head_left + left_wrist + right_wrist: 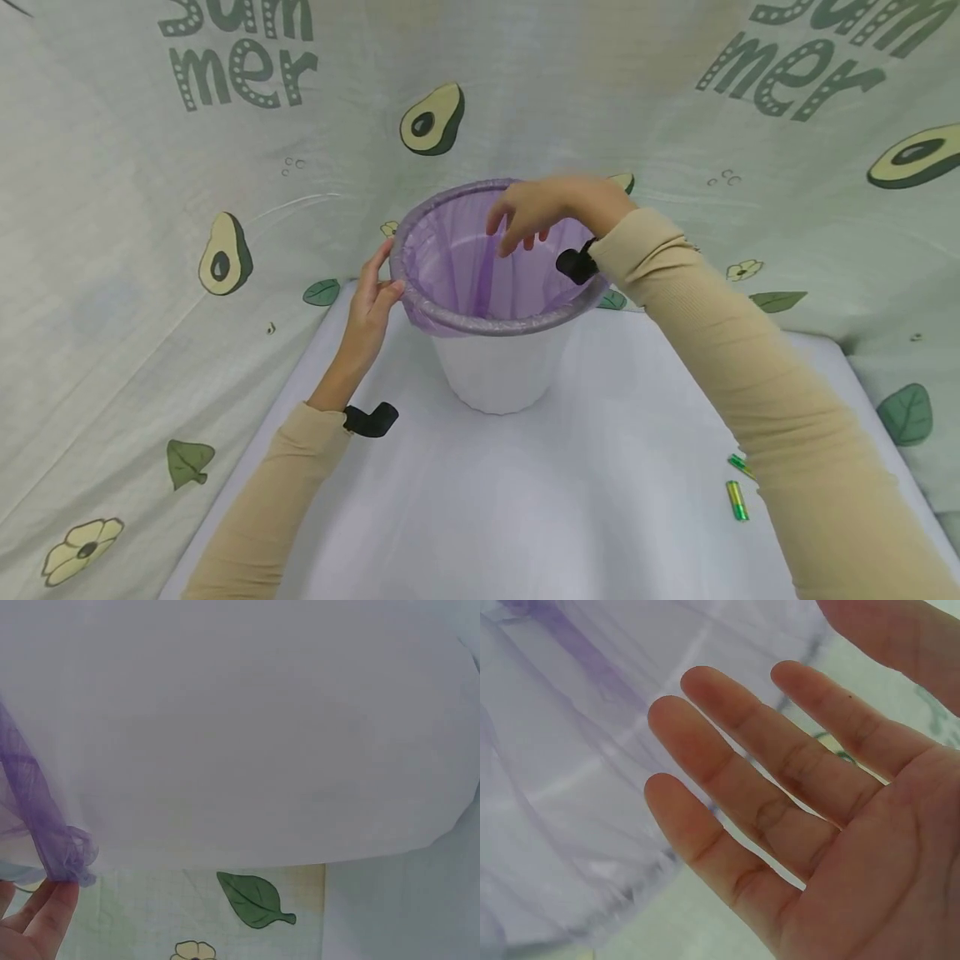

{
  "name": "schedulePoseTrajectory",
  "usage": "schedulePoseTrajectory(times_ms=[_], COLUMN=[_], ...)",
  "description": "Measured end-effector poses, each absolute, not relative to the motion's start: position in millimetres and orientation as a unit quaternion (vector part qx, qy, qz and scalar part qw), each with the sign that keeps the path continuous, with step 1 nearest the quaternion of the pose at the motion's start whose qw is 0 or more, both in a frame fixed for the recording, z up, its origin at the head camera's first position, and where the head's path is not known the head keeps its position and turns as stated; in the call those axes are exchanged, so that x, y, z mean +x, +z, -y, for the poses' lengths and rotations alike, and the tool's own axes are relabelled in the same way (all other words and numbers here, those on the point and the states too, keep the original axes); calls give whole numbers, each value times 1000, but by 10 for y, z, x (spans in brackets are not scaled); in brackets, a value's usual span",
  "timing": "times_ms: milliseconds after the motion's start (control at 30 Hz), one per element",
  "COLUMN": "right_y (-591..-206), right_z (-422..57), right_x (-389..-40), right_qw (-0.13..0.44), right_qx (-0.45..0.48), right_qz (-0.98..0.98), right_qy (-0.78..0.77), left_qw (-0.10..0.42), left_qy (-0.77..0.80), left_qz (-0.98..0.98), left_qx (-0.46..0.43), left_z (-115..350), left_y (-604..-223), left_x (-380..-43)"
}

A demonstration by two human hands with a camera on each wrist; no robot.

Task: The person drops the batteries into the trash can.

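A white bin point(501, 375) stands upright on the white surface, lined with a translucent purple bag point(450, 250). The bag is folded over the grey-looking rim point(517, 327). My left hand point(369, 304) rests on the left outer side of the rim, fingers fairly straight. In the left wrist view its fingertips point(56, 907) touch a gathered purple edge of the bag against the bin wall point(247, 750). Over the mouth of the bin hangs my right hand point(536, 208), palm down. The right wrist view shows its fingers point(780, 765) spread and loosely straight, with nothing in them.
Two green-and-yellow batteries point(737, 501) lie at the right of the white tabletop point(510, 500), partly beside my right sleeve. A cloth point(337, 117) printed with avocados and leaves hangs behind and around the table. Black cameras point(371, 419) sit at both wrists.
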State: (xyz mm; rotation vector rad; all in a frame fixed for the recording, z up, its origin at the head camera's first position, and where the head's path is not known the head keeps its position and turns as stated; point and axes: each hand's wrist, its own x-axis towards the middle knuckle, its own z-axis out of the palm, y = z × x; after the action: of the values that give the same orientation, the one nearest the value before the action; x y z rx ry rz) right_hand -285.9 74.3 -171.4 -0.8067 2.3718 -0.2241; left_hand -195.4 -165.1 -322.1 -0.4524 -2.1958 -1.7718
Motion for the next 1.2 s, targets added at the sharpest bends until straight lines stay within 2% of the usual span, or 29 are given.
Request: schedulePoseTrajectory(times_ms=[267,467,767,1200], right_y=[-1455,-1507,-1897,-2684], right_z=[-1217,-1713,-2442,-3102], right_x=[-2523,-2252,-1880,-1437], right_qw=[247,158,52,27], right_qx=[-330,-352,-300,-183], right_qz=[-899,-906,-935,-949], right_qy=[-148,-173,-179,-255], left_qw=[136,133,134,128], left_qy=[-616,-615,-615,-624], left_qz=[761,762,762,756], left_qx=[-153,-152,-152,-149], left_z=[1660,1648,1649,1635], left_y=[-3245,-3233,-3239,-3226], left_x=[-1959,-1969,-1983,-1959])
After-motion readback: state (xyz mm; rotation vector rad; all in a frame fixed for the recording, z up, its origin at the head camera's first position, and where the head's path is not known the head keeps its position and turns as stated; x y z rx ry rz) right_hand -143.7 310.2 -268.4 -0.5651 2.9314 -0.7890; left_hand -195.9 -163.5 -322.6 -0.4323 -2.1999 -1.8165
